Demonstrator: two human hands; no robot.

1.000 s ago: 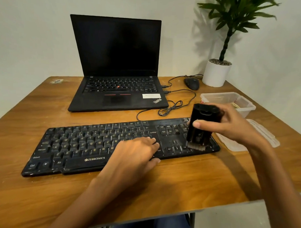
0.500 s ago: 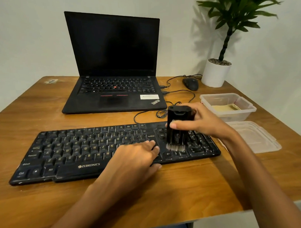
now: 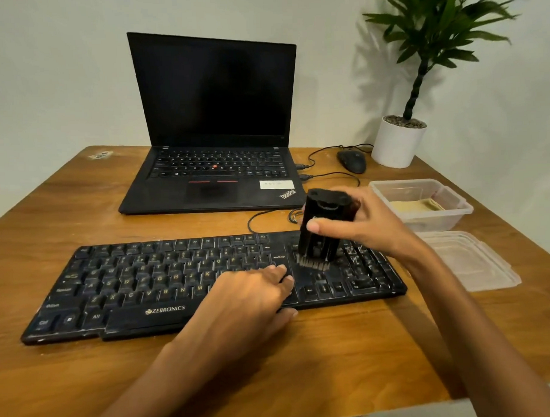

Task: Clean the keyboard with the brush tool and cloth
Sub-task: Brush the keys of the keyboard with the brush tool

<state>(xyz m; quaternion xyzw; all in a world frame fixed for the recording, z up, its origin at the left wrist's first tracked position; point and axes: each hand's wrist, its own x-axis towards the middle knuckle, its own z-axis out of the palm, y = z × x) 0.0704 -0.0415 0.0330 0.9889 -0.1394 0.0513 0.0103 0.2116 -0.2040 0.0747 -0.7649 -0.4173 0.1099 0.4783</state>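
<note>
The right hand (image 3: 374, 231) holds the black block-shaped plastic brush tool (image 3: 330, 209) upright. The thumb lies across its near face and the other fingers curl round the far side, so the grip is closed firmly on the tool. Directly below this grip, the short pale bristles (image 3: 311, 264) touch the long black plastic keyboard (image 3: 145, 275), in the key block between the Enter key and the number pad. To the left of the grip, the left hand (image 3: 246, 303) lies flat with straight fingers on the keys and holds nothing. It seems to press the keyboard down on the brown wooden table (image 3: 335, 362).

White dust shows on the keys below and to the right of the grip. To do this step well, the person should probably hold the tool near upright, press only lightly so that the bristle tips enter the gaps, and sweep in one direction, row after row.

The folded yellowish cloth (image 3: 414, 206) lies in the clear plastic box (image 3: 439, 219), behind and to the right of the grip, ready for wiping afterwards.
</note>
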